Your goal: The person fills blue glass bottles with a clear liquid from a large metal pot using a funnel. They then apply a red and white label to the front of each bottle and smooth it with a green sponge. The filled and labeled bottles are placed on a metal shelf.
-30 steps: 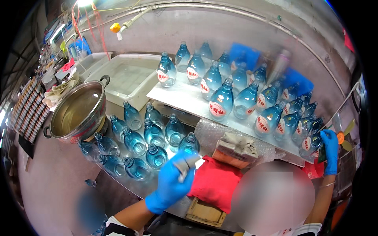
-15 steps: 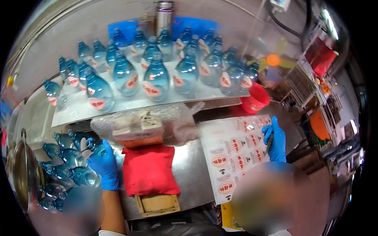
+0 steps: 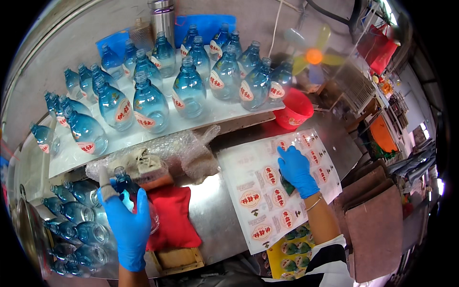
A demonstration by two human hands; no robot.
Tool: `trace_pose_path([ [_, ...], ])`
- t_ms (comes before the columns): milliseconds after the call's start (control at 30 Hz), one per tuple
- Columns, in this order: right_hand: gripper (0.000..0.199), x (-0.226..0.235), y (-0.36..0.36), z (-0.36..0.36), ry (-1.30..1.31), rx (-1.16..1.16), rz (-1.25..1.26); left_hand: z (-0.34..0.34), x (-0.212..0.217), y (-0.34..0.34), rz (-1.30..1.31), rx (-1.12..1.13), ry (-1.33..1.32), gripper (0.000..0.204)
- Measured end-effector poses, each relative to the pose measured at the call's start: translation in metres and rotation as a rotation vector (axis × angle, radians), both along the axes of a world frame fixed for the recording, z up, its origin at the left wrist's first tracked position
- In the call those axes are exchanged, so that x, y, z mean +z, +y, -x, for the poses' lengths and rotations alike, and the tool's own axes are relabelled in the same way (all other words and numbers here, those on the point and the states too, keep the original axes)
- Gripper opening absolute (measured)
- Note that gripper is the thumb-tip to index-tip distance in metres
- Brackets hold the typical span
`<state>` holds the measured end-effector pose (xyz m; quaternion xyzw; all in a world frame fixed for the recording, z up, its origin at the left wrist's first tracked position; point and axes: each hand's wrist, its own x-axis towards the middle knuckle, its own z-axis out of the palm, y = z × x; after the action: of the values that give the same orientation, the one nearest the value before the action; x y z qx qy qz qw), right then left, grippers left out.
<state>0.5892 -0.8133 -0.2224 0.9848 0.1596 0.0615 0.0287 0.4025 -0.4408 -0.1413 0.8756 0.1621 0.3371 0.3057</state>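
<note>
My left hand (image 3: 125, 225), in a blue glove with a grey cover on one finger, is closed round a blue glass bottle (image 3: 124, 180). The bottle lies tilted on a red cushion (image 3: 174, 215), its neck pointing away from me. At the right, my gloved right hand (image 3: 297, 171) is over a sheet of red-and-white oval labels (image 3: 248, 198). Its fingertips are at a label near the far edge. A dark green tool (image 3: 287, 187), partly hidden, shows beneath the palm; its exact kind is unclear.
Several labelled blue bottles (image 3: 151, 105) stand on a raised white board (image 3: 71, 160). More bottles (image 3: 91, 233) lie at the left. Bubble wrap (image 3: 148, 146) lies beyond the cushion. A red bucket (image 3: 294, 110) and a fan (image 3: 314, 56) are at the far right.
My left hand has brought the bottle from the pile onto the red cushion. My right hand has moved from the sheet's right edge inward over the labels. The view has shifted.
</note>
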Motion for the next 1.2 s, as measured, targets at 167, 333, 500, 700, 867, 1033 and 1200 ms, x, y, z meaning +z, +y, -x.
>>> trace_pose_path([
  [167, 0.033, 0.007, 0.025, 0.016, 0.067, 0.003, 0.076, 0.026, -0.025, 0.003, 0.061, -0.093, 0.009, 0.082],
  [333, 0.032, 0.01, 0.052, 0.026, 0.094, 0.053, 0.045, 0.056, -0.066, 0.013, 0.253, -0.215, 0.12, 0.106],
  [500, 0.032, 0.008, 0.076, 0.031, 0.145, 0.077, 0.066, 0.066, -0.074, 0.006, 0.571, -0.172, 0.063, 0.106],
  [700, 0.034, 0.017, 0.063, 0.034, 0.131, 0.256, -0.133, 0.058, -0.063, -0.007, 0.424, -0.251, -0.019, 0.106],
  [867, 0.027, 0.005, 0.016, -0.023, 0.425, 0.431, -0.686, 0.042, -0.041, 0.002, 0.584, -0.331, -0.034, 0.094],
  [1033, 0.066, 0.0, -0.015, -0.075, 0.468, 0.189, -0.658, 0.021, -0.033, 0.008, 0.864, -0.336, -0.034, 0.08],
  [1200, 0.067, -0.006, 0.002, -0.101, 0.504, 0.229, -0.613, 0.048, -0.05, 0.042, 0.582, 0.026, -0.411, 0.085],
])
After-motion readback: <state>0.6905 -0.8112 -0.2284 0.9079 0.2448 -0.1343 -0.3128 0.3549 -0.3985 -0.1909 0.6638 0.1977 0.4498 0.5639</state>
